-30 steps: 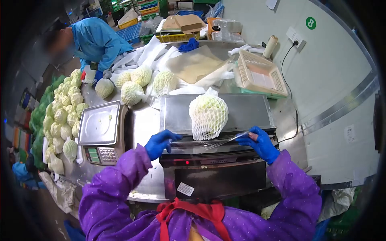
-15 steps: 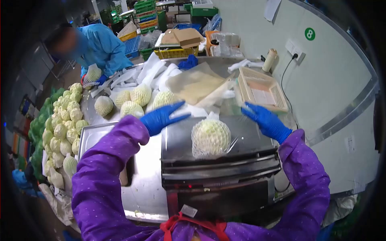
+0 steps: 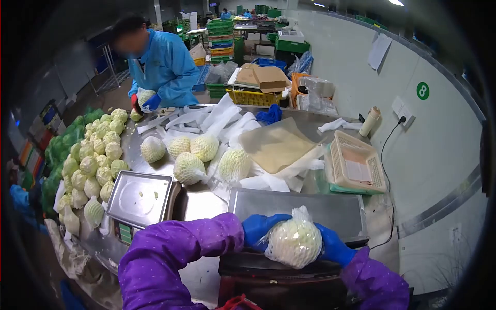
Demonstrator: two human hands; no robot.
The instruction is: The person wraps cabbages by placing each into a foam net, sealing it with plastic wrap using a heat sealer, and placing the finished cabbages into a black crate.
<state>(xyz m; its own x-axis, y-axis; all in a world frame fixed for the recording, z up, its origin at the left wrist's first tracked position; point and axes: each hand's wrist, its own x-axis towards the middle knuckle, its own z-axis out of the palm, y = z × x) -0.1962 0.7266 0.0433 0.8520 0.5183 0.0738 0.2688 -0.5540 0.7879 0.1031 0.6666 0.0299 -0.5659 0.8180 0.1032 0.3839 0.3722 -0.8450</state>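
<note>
A pale green cabbage (image 3: 294, 242) in a white foam net and clear film is held between my two gloved hands, above the front of the dark wrapping machine (image 3: 299, 206). My left hand (image 3: 261, 229), in a blue glove, closes on its left side. On the other side my right hand (image 3: 333, 245), gloved the same, grips it with the fingertips partly hidden behind it. Gathered net stands up at the top of the cabbage. Several other netted cabbages (image 3: 204, 148) lie on the metal table beyond my left hand.
A scale with a metal tray (image 3: 140, 197) stands left of the machine. Bare cabbages (image 3: 89, 165) are heaped at far left. White foam nets (image 3: 219, 116), a tan sheet (image 3: 279, 144) and a beige basket (image 3: 356, 163) lie behind. A co-worker in blue (image 3: 170, 70) holds a cabbage across the table.
My hands have come down from above the machine and closed on the wrapped cabbage, which is now off the plate and nearer to me. The view has tilted up.
</note>
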